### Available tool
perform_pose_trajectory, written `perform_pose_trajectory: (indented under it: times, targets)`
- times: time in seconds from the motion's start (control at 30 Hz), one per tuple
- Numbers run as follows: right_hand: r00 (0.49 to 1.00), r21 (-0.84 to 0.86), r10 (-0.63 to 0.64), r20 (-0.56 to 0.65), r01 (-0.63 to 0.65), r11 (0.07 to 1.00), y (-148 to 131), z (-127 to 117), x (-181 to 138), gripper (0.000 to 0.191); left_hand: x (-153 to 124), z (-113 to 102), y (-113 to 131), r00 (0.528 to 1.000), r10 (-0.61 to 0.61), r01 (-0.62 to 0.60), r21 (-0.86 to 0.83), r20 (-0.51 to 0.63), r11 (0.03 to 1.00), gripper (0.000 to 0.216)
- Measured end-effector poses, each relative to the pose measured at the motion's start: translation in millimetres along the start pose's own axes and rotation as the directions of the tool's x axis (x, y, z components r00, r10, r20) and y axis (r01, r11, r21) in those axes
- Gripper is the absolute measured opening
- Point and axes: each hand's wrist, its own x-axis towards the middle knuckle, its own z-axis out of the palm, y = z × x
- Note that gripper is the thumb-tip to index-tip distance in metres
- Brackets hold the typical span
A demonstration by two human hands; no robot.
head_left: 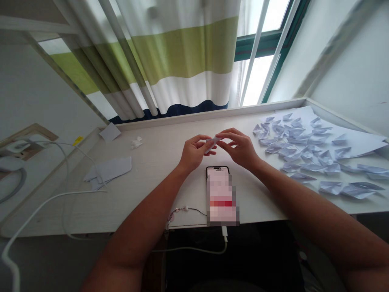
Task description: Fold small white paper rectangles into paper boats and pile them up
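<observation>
Between both hands, above the middle of the white desk (158, 162), is a small folded piece of white paper (213, 142). My left hand (196, 152) pinches it from the left, fingers partly curled behind it. My right hand (238, 146) grips its upper right end between thumb and fingertips. The exact folds are too small to make out. Just below the hands lies a phone (221, 194) with a lit, blurred screen. Many small folded paper boats (304, 146) spread over the right side of the desk, beyond my right hand.
Paper sheets (364, 136) lie under some boats at the far right. On the left are loose paper pieces (112, 170), a crumpled paper (136, 142) and a square slip (110, 132). A white cable (60, 196) crosses the left side; a charging plug (224, 233) hangs off the front edge.
</observation>
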Motion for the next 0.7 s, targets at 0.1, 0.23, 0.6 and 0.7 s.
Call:
perform_pose_trajectory:
  times: [0.1, 0.23, 0.6, 0.7]
  targets:
    - [1.0, 0.0, 0.001, 0.013, -0.001, 1.0, 0, 0, 0, 0.023, -3, 1, 5, 1.0, -0.01, 0.01, -0.003, 0.015, 1.0, 0.051]
    - [1.0, 0.054, 0.029, 0.003, -0.029, 0.998, 1, 3, -1, 0.019, -5, 5, 5, 1.0, 0.018, -0.019, 0.038, 0.006, 0.999, 0.045]
    - [0.993, 0.162, 0.114, 0.02, -0.116, 0.98, 12, 7, 0, 0.032, -5, 5, -1, 0.965, 0.258, -0.226, 0.362, -0.04, 0.904, 0.026]
    - [0.986, 0.23, 0.166, -0.005, -0.161, 0.96, 12, 7, 2, 0.038, -3, 6, -2, 0.974, 0.221, -0.201, 0.253, -0.053, 0.946, 0.029]
